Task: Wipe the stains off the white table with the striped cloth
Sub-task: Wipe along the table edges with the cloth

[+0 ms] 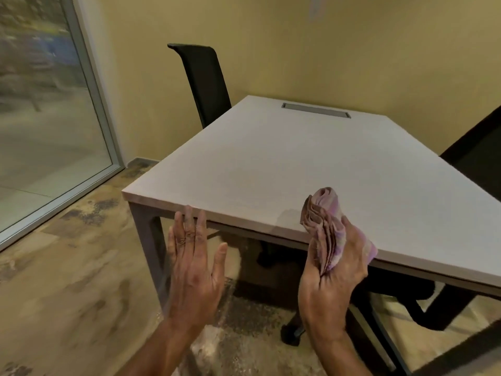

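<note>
Nearest the camera, the bare left hand point(193, 263) is spread flat with fingers extended and apart from the thumb, grasping nothing; its fingertips point(187, 213) lie at the near edge of the table, though whether they touch it I cannot tell. To its right, the bare right hand point(332, 270) is clenched around a bunched, folded pink-and-purple striped cloth point(326, 223), whose gathered end rises above the fingers over the near edge of the rectangular white-topped table with a grey frame point(271, 164). A little of the cloth also shows behind the hand on the tabletop. Farther along the top, near the far edge, sits a long grey metal cable slot point(315, 109). A black high-backed office chair point(202, 80) stands at the table's far left corner, and another black chair point(477, 158) is at the right side.
</note>
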Available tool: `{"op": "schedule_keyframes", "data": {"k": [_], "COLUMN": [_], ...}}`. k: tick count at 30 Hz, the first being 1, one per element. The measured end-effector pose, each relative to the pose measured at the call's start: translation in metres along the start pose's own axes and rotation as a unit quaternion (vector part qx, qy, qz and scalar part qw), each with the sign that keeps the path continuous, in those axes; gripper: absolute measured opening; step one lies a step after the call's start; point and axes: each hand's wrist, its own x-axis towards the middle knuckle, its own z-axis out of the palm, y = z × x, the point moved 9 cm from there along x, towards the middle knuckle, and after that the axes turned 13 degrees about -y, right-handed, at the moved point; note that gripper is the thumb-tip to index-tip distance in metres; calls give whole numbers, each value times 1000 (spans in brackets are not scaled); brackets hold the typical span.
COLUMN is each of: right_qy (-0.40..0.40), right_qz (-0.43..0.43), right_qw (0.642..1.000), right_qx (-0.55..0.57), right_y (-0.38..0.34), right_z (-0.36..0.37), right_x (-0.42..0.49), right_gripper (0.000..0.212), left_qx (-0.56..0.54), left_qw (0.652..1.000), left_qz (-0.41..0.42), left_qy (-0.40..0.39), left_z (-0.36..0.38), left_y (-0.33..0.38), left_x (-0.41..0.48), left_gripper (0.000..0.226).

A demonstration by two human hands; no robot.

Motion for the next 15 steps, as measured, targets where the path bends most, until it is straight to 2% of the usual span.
{"op": "schedule_keyframes", "data": {"k": [3, 5, 9, 15], "right_qy": [56, 99, 192, 272], "right_qz": [-65, -96, -124, -126], "right_qw": [996, 989, 969, 951], "right_qx": [27, 55, 88, 80], "right_y": [6, 13, 30, 60], "right_z": [1, 0, -8, -16], "right_x": [-8, -15, -33, -48], "right_gripper": [48, 48, 56, 60], "left_qx": [6, 6, 17, 14], "left_qw": [999, 998, 997, 998], "left_qz": [19, 23, 22, 19], "left_qy": [35, 52, 65, 56], "left_z": [11, 19, 35, 52], "left_y": [-17, -29, -48, -69], "left_x": [-9, -18, -40, -52], "left_gripper": [71, 71, 72, 75]}}
